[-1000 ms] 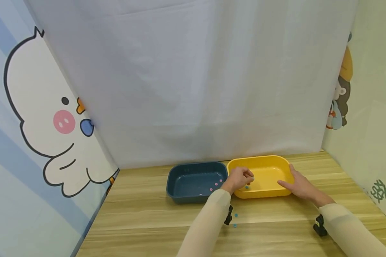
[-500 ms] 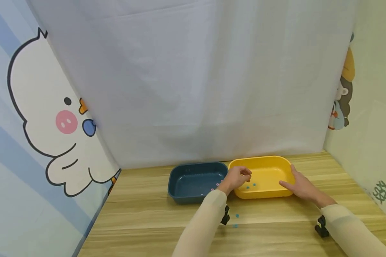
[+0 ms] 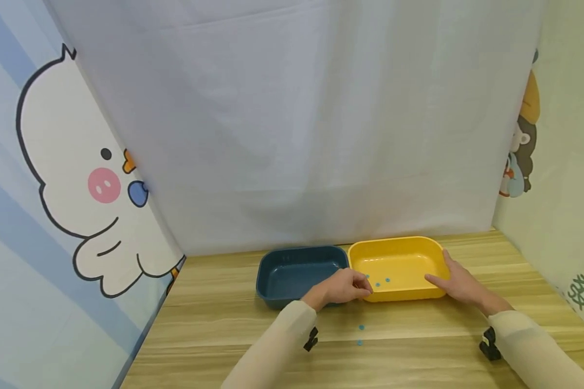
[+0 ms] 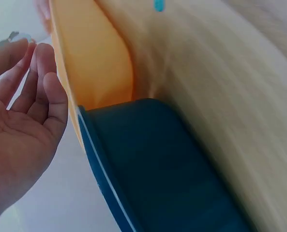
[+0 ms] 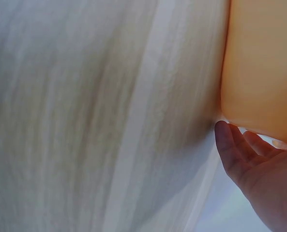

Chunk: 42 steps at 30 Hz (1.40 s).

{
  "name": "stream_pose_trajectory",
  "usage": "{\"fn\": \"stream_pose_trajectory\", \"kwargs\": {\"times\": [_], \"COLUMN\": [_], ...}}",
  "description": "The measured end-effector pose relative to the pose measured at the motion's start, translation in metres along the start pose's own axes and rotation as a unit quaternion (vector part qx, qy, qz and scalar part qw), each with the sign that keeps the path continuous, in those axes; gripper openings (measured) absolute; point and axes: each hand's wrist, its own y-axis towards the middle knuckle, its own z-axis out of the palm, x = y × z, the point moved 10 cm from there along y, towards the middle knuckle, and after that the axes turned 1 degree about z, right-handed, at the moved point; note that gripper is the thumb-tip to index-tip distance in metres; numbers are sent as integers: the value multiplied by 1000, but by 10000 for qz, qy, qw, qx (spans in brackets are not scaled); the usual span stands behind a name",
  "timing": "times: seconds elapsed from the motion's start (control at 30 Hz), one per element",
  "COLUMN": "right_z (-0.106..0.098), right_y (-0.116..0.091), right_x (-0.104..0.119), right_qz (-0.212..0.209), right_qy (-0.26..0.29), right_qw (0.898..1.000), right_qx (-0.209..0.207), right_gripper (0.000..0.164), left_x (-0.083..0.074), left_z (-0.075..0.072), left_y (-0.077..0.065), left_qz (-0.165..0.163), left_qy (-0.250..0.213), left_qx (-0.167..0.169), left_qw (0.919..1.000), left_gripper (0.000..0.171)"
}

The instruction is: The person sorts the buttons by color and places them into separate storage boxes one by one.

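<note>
My left hand (image 3: 344, 285) is over the near left corner of a yellow plastic bin (image 3: 401, 294), palm toward the left wrist camera. Its fingers (image 4: 39, 92) are loosely curled, and I see nothing held between them. Inside the bin, close to that hand, lie three small blue beads (image 3: 387, 280). At the bin's right end, my right hand (image 3: 459, 281) grips the wall, thumb on the inner side and fingers outside. In the right wrist view, the right fingers (image 5: 235, 154) lie against the bin's outer side.
A dark blue bin (image 3: 292, 251) stands directly left of the yellow one, partly behind my left hand. Two blue beads (image 3: 362, 327) lie on the wooden table (image 3: 199, 324) in front. A white curtain (image 3: 272, 135) hangs behind the bins, with printed panels at both sides.
My left hand has drawn back from inside the yellow bin toward its near left edge. More blue beads show there now, while the pink beads in the dark bin are hidden. My right hand stays put.
</note>
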Motion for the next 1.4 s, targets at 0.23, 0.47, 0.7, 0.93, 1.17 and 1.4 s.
{"fn": "stream_pose_trajectory", "kwargs": {"times": [0.23, 0.47, 0.7, 0.93, 1.17, 1.4], "right_z": [-1, 1, 1, 1, 1, 1], "right_y": [-1, -3, -3, -3, -1, -1], "right_x": [2, 2, 2, 4, 1, -1], "right_qz": [-9, 0, 5, 10, 31, 60], "right_qy": [21, 37, 55, 49, 19, 28], "right_qw": [10000, 10000, 10000, 10000, 10000, 10000], "right_qx": [24, 67, 64, 69, 73, 66], "right_gripper": [101, 101, 101, 101, 101, 102], "left_x": [2, 8, 19, 25, 25, 21], "left_z": [24, 44, 62, 68, 72, 76], "left_y": [-17, -28, -35, -37, -33, -31], "left_qz": [358, 467, 274, 272, 472, 660], "left_qy": [269, 700, 870, 1143, 1321, 1567], "left_qx": [547, 892, 1146, 1056, 935, 999], "left_qw": [9975, 9925, 9892, 9874, 9857, 9804], "left_gripper": [12, 9, 13, 17, 15, 9]}}
